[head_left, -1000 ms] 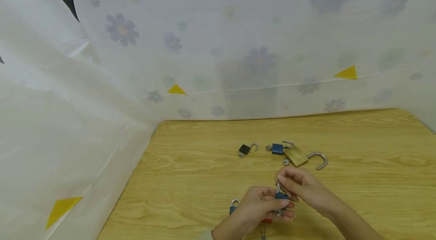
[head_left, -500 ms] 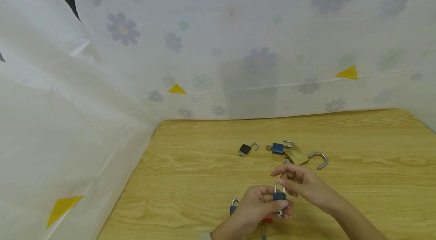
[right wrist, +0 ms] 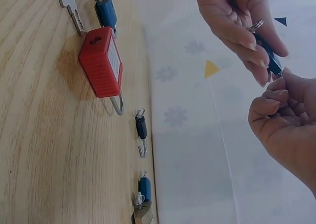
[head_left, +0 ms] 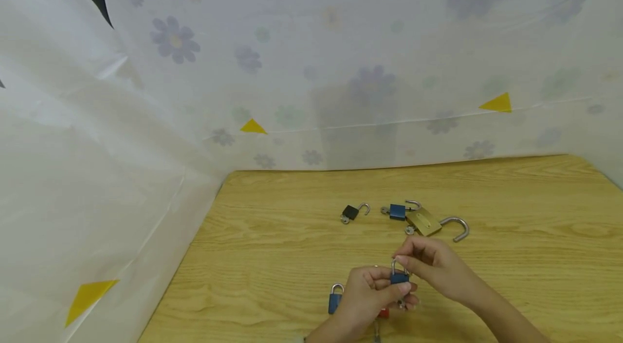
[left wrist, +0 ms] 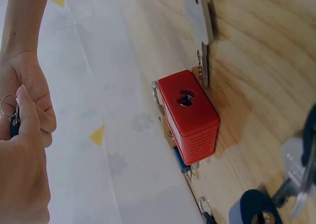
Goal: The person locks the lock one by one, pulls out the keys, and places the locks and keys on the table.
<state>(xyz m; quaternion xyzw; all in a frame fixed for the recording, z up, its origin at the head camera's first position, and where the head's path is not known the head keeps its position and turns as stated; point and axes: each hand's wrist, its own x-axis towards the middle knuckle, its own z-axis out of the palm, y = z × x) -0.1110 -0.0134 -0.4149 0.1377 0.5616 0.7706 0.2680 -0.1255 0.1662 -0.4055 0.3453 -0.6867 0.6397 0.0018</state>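
In the head view my left hand (head_left: 362, 294) grips a small blue padlock (head_left: 399, 278) by its body, thumb across the front. The padlock stands upright, its silver shackle on top. My right hand (head_left: 435, 267) pinches that shackle between thumb and fingers. Below the body hangs a key on a ring (head_left: 401, 304), partly covered by the left fingers. From the right wrist view, the right hand (right wrist: 291, 120) meets the padlock (right wrist: 269, 53) end-on, with the left hand (right wrist: 242, 31) around its other end. Whether the shackle is latched I cannot tell.
A blue padlock (head_left: 335, 302) stands left of my left hand. Behind that hand is a red padlock (left wrist: 190, 115), with a key (left wrist: 200, 28) beside it. Farther back lie a black padlock (head_left: 350, 213), a blue one (head_left: 397, 211) and a brass one (head_left: 424, 222), shackles open, keys attached.
The held padlock has turned from tilted and edge-on to facing front. The right fingers, lifted half a second ago, are back on the shackle. The left hand has shifted slightly, showing more of the standing blue padlock.
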